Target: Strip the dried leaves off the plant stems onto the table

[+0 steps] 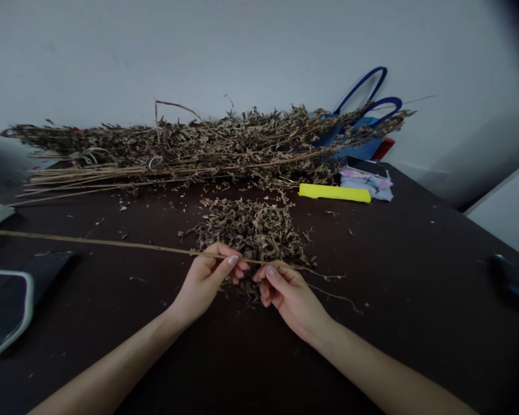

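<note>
A long, thin dried stem (90, 240) stretches across the dark table from the far left to the middle, stripped bare along most of its length. My left hand (207, 279) pinches it between thumb and fingers. My right hand (285, 291) pinches the same stem a little further right, where a thin twiggy end (328, 276) sticks out. Just behind both hands lies a loose pile of dried leaves (253, 227).
A big bundle of dried leafy stalks (190, 147) lies along the back of the dark table (415, 259). A yellow bar (335, 192), folded cloth (367, 181) and a blue bag (358, 132) sit at back right. A tablet-like device (4, 305) lies at left.
</note>
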Tool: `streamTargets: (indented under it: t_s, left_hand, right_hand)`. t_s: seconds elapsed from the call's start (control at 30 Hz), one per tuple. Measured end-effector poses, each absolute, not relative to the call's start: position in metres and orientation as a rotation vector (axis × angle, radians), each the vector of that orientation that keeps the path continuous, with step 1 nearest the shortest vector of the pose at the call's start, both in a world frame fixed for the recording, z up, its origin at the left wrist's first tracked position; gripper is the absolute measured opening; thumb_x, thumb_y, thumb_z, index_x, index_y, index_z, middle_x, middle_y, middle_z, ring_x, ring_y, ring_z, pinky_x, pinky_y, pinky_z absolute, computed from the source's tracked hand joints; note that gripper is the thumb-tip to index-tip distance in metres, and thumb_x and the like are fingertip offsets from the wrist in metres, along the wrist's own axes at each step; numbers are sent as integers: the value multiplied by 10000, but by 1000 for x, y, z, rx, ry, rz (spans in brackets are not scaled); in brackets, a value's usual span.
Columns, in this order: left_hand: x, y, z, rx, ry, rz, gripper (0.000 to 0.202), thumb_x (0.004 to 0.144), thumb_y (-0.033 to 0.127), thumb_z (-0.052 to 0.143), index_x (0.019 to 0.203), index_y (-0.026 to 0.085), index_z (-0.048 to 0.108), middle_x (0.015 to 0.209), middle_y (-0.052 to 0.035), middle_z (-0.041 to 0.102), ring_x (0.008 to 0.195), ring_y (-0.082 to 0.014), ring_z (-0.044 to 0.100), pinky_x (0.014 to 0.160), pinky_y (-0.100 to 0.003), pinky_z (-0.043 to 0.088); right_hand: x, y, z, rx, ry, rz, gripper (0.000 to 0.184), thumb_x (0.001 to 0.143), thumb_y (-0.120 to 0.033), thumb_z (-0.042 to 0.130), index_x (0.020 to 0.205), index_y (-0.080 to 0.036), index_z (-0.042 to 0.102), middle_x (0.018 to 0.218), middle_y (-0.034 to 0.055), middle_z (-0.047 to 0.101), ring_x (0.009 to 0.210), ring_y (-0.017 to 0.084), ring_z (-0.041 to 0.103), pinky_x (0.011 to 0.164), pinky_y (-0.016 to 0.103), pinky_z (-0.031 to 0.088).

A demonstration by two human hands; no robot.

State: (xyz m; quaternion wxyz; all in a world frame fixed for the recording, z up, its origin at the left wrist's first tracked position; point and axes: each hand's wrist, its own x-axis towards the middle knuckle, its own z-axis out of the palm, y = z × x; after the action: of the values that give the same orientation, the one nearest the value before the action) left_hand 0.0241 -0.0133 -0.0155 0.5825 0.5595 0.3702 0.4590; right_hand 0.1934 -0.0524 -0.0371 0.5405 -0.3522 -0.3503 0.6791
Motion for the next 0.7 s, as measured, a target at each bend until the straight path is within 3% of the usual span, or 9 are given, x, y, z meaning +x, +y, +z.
streamTargets:
  t_s: [0.4,0.7]
  left_hand:
    - [24,-14,-16,1314,904,1058,107,849,241,536,820,140,555,762,-31,641,617,-99,575,564,-219,477]
    - [24,-12,-17,1342,909,1063,117,854,252,522,817,144,548,758,-31,632,609,-100,573,556,-224,476]
  right_hand:
    - [191,-53,-36,-788,-757,1723,217,873,-301,523,793,-140,645,760,33,599,522,69,497,464,201,413]
    - [194,-50,-38,-703,-574,1849,439,901,-467,401,762,-122,635,716,52,600,492,82,504,433,207,409]
